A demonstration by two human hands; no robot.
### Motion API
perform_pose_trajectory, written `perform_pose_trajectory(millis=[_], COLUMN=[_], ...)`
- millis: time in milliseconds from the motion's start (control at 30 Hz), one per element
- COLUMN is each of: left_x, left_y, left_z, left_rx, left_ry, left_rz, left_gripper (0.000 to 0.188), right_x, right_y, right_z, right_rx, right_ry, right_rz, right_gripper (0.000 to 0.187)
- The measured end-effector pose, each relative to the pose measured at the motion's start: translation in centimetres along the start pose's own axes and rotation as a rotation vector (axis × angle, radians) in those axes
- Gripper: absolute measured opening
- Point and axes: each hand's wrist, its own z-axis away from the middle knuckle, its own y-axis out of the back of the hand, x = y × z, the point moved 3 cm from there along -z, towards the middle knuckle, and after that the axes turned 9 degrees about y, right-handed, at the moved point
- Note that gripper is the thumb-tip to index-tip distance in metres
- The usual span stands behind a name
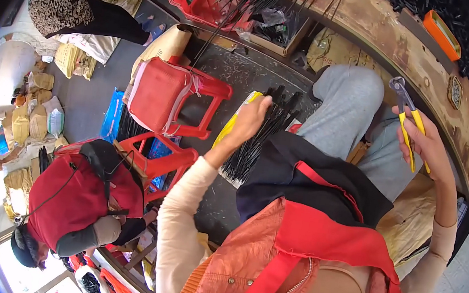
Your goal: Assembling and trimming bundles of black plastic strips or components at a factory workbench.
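Observation:
My right hand (428, 142) is closed around the yellow handles of a pair of end-cutting pliers (409, 111), held over my right knee by the bench edge. Their metal jaws point up and away from me. To the left of my grey-trousered legs, my left hand (251, 118) is at the edge of a bundle of long thin black strips (257, 149). Its fingers are curled closed against the strips; what lies between them is hidden. A yellow-and-white packet or sheet (238, 115) shows beside the bundle. A dark cloth with red trim (323, 177) covers my lap.
A wooden workbench (370, 23) curves along the far side, bearing black strips and an orange tray (442, 36). Red plastic stools (159, 94) stand at left. One person in dark red (81, 198) bends at lower left; another (60, 2) is at far left. Sacks (36, 112) line the wall.

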Motion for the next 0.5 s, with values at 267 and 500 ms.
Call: perform_pose_trajectory(millis=[267, 500], left_x=[-30.0, -17.5], left_y=[-4.1, -11.0], left_z=[2.0, -2.2], left_rx=[-0.653, -0.88], left_ry=[0.393, -0.08], left_rz=[-1.037, -0.724], left_gripper=[0.045, 0.035], right_x=[0.8, 5.7], right_y=[-1.3, 10.1], right_z=[-0.5, 6.3], right_rx=[-0.012, 0.71], right_ry=[0.044, 0.134], right_rz=[-0.122, -0.364], right_gripper=[0.048, 0.052])
